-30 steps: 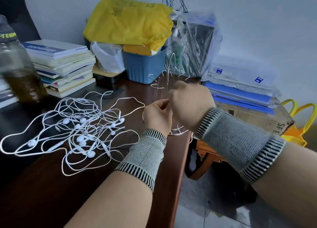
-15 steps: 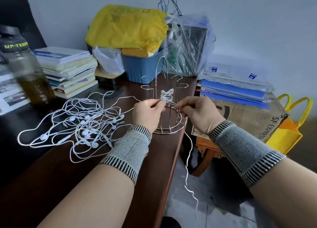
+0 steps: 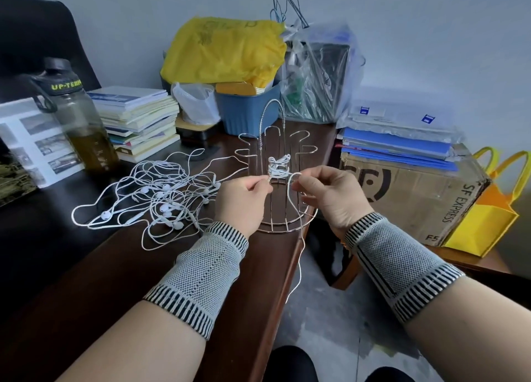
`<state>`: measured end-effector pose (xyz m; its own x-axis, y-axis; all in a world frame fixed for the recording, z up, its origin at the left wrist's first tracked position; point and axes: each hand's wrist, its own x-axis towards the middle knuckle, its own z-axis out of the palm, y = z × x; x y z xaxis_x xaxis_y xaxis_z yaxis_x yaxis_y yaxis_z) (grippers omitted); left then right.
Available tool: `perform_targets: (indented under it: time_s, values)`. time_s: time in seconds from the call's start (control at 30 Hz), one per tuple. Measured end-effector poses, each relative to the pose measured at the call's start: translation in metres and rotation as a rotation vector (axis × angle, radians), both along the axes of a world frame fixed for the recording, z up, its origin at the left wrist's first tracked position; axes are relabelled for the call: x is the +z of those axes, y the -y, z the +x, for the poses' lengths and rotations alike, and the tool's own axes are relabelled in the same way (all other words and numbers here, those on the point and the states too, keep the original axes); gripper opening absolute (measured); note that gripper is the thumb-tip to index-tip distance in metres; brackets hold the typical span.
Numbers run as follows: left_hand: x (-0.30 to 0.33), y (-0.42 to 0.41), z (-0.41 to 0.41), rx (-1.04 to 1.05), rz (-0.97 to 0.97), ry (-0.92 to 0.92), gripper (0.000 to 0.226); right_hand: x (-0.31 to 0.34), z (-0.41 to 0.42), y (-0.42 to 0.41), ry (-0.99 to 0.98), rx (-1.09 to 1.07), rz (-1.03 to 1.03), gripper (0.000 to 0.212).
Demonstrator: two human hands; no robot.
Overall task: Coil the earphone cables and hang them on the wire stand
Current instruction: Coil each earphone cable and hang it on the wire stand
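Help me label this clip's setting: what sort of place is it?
Probably a home office or cluttered study corner. A wooden desk carries a stack of books, and an SF Express shipping box under blue folders stands beside it.

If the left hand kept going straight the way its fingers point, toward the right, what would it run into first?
Most likely the coiled earphone bundle pinched just past the left hand, then the right hand facing it. The wire stand stands behind them; depth is unclear, so it may be passed.
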<state>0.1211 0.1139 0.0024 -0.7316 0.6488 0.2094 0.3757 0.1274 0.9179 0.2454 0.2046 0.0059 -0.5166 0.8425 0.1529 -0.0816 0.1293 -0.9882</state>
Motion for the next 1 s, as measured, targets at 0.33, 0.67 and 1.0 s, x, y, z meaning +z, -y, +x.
perform_targets:
  time_s: [0.33,0.67,1.0]
  values:
    - [-0.006,0.01,0.008,0.015,-0.133,-0.213,0.018,-0.006,-0.007,0.002,-0.079,0.031,-0.178,0.013]
    - [0.0,-0.001,0.018,-0.038,0.048,-0.13,0.023,-0.007,-0.006,-0.005,-0.088,0.036,-0.237,0.012]
    - [0.019,-0.001,0.017,-0.185,-0.157,-0.254,0.021,-0.004,-0.007,-0.007,-0.071,0.012,-0.186,0.014]
